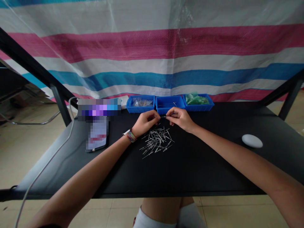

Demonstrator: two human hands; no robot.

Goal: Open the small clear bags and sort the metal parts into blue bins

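A heap of thin silver blind rivets [158,139] lies loose on the black tabletop, just below my hands. My right hand [180,118] is closed in a pinch on one blind rivet [163,117], which points leftward between the two hands. At its other end, the fingertips of my left hand [147,122] are also pinched; the grip itself is partly hidden by the fingers. Behind my hands stands the middle blue bin [169,110], with a few thin rivets inside.
The left blue bin [140,109] holds clear plastic bags; the right blue bin [200,108] holds green packaging. A phone [97,134] lies left, below a blurred screen-like object [99,109]. A white cable [47,161] crosses the left edge. A white oval object [252,141] sits right.
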